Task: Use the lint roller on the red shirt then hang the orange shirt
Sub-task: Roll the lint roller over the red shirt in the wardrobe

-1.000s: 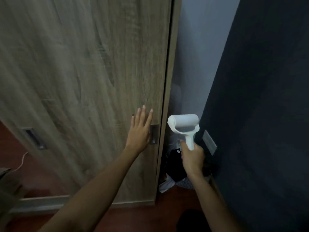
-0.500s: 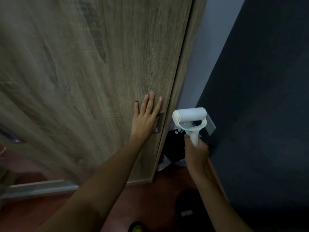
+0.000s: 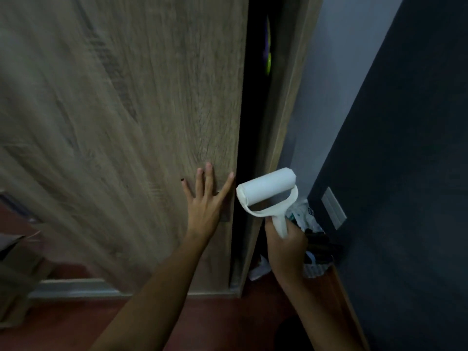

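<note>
1. Head view, progress: I judge the task barely begun. Neither the red shirt nor the orange shirt is visible anywhere, so no rolling and no hanging has been done. The wooden wardrobe door (image 3: 152,122) stands slid a little aside, showing a narrow dark gap (image 3: 253,122) with only a sliver of green-and-purple fabric (image 3: 268,54) high up.
2. What remains, as I read it: opening the wardrobe wider, finding the red shirt, rolling it, then hanging the orange one.
3. My left hand (image 3: 205,206) lies flat on the door near its right edge, fingers straight and spread, pressing rather than gripping anything.
4. My right hand (image 3: 286,247) is clenched around the handle of the white lint roller (image 3: 268,191), holding it upright with the roll tilted, just beside the gap.
5. Behind the roller, a heap of bags and clothes (image 3: 311,231) lies on the floor against the dark wall (image 3: 405,173).
</note>
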